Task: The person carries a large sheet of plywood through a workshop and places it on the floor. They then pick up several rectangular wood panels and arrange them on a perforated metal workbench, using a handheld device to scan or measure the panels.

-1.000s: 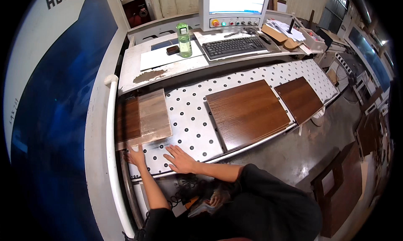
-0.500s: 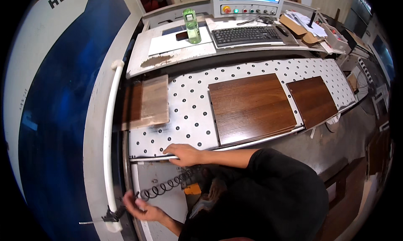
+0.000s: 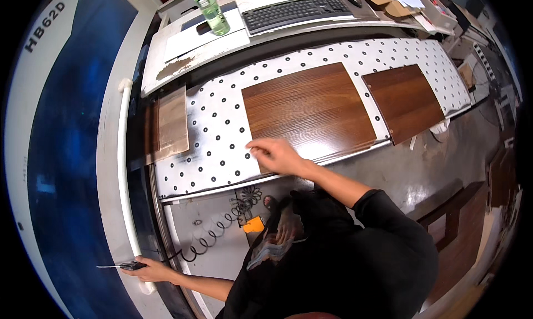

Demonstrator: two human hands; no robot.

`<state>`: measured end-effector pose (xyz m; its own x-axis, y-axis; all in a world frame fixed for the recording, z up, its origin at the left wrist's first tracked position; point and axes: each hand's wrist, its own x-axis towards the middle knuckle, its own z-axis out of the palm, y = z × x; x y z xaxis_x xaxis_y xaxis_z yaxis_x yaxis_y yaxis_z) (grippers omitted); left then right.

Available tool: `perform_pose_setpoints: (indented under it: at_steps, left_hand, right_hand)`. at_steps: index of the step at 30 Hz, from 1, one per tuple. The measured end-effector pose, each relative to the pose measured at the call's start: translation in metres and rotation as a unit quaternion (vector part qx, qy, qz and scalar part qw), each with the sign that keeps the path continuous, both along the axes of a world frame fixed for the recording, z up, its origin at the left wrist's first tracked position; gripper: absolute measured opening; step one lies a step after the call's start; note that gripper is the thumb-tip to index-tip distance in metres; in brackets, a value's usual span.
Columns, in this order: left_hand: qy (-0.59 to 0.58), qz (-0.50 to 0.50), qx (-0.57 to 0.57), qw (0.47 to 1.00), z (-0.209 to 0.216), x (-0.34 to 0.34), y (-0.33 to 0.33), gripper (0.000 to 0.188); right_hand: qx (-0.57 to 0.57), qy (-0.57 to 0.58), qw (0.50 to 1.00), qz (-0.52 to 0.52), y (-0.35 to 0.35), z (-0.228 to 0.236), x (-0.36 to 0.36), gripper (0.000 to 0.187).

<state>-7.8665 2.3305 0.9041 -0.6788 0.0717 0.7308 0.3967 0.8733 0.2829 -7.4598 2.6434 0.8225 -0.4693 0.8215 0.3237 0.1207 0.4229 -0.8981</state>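
At the lower end of a white vertical bar (image 3: pixel 125 174), my left hand (image 3: pixel 152 271) is closed around a black air blow gun (image 3: pixel 132 265). Its thin metal nozzle points left, away from my fingers. A black coiled hose (image 3: pixel 214 230) stretches between the gun's side and the table's underside. My right hand (image 3: pixel 277 156) hovers by the near left corner of a large dark brown wood-grain board (image 3: pixel 311 111), fingers loosely bent and holding nothing. That board lies flat on a white table (image 3: pixel 216 147) dotted with black rollers.
A smaller brown board (image 3: pixel 405 99) lies to the right. Another panel (image 3: pixel 173 124) sits at the table's left end, beside the blue and white machine (image 3: pixel 72 152). Behind stand a green bottle (image 3: pixel 212 12) and a black keyboard (image 3: pixel 297 13). More boards (image 3: pixel 461 241) lean at lower right.
My left hand has moved left onto the air blow gun by the bar and taken hold of it. My right hand has left the table's front rail and moved right, to the large board's corner.
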Motion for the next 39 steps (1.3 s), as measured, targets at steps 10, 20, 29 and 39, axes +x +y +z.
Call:
perform_pose_setpoints:
  at_steps: [10,20,29,39]
  left_hand:
    - [-0.380,-0.530,-0.062,0.756,-0.035,0.072,0.175,0.063]
    - [-0.627,-0.684,-0.192,0.319,-0.045,0.222,0.204,0.056]
    - [-0.590,-0.732,-0.225,0.257,-0.042,0.232,0.190,0.041]
    - [-0.503,-0.734,0.133,0.436,-0.061,0.258,0.177,0.083]
  right_hand:
    - [-0.053,0.089,0.933,-0.346,0.044,-0.040,0.120,0.024]
    - [-0.073,0.121,0.912,-0.386,0.051,-0.049,0.133,0.027]
    - [-0.057,0.034,0.936,-0.347,0.038,-0.026,0.116,0.029]
    - [-0.145,-0.101,0.961,0.211,-0.073,0.051,0.012,0.109]
